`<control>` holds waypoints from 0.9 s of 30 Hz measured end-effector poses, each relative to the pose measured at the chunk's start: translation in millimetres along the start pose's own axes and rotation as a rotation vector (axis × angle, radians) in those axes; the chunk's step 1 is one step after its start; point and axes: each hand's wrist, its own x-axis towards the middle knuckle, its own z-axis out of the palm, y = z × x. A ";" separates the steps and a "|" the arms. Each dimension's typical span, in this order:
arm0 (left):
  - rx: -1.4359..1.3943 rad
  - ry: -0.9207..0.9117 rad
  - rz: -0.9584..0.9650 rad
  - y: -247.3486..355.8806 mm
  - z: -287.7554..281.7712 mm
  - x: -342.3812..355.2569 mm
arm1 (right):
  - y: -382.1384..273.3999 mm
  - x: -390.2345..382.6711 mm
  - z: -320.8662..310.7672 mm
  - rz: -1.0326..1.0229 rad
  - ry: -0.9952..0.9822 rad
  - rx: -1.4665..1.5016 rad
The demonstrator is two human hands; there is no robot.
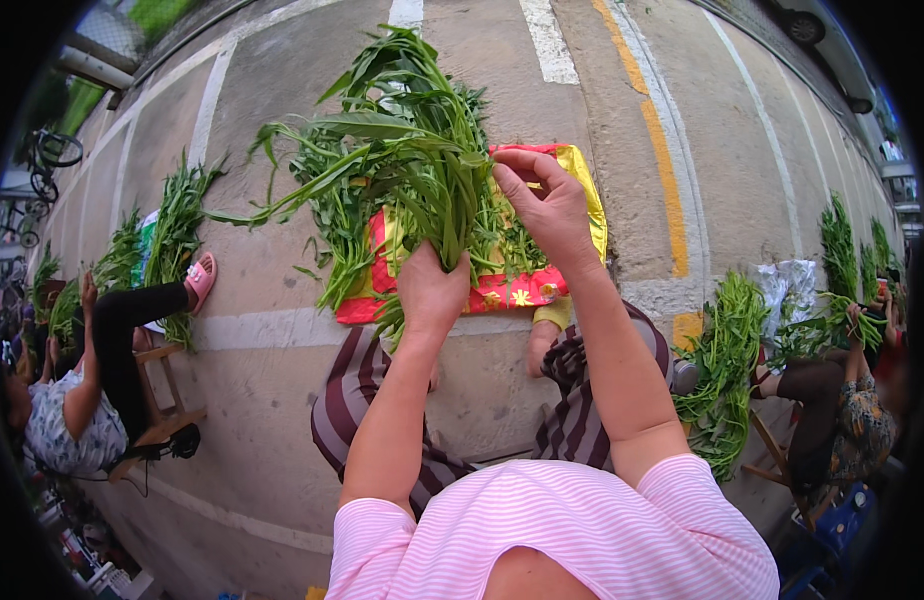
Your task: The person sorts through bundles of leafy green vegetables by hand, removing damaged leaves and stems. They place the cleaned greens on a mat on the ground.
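Observation:
My left hand [434, 290] grips a bunch of long-leaved greens [422, 170], held upright over a red and yellow printed sheet [567, 170]. My right hand [537, 200] is at the upper right of the bunch, fingers curled and close together beside the stem tips; what they pinch, if anything, is too small to make out. More loose greens [337, 260] lie on the sheet, which is spread on the pavement just beyond my striped-trousered legs.
On the left, a seated person [82, 400] in pink sandals has greens [177, 230] beside them. On the right are a heap of greens [722, 370], a silvery sheet [787, 285] and another seated person [852, 400]. Painted lines cross the pavement; bicycles stand far left, a car far right.

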 end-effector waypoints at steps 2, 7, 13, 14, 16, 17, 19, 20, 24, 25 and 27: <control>0.027 -0.002 0.002 1.0 1.7 -0.8 | 4.8 -2.4 1.2 -0.032 -0.047 -0.018; 0.098 0.027 0.070 -4.1 7.1 -1.4 | 3.7 -3.0 1.8 0.038 -0.005 0.005; 0.100 -0.005 0.054 -1.6 4.7 -2.2 | -3.2 -2.2 -1.5 0.012 0.036 -0.017; 0.088 -0.010 0.056 -1.2 5.2 -2.7 | -2.5 -2.3 -1.5 0.018 0.046 -0.006; 0.065 -0.021 0.057 -0.2 6.0 -3.4 | -0.7 -1.6 -1.0 0.031 0.065 0.018; 0.067 -0.022 0.053 1.0 5.7 -3.8 | -1.6 -1.9 -1.1 0.001 0.082 -0.008; 0.074 -0.020 0.043 2.8 3.9 -4.1 | -5.1 -2.1 -0.7 -0.059 0.112 -0.057; 0.095 -0.011 0.049 1.0 5.1 -3.5 | -5.9 -1.5 -1.9 -0.137 0.109 -0.117; 0.177 0.004 0.051 -6.0 8.2 -3.5 | -14.4 -0.9 -4.6 -0.344 0.080 -0.312; 0.196 0.000 0.048 -6.3 8.5 -4.0 | -16.1 -1.4 -5.0 -0.369 0.071 -0.351; 0.253 -0.012 0.052 -5.2 9.0 -5.5 | -15.0 -0.7 -5.5 -0.432 0.061 -0.422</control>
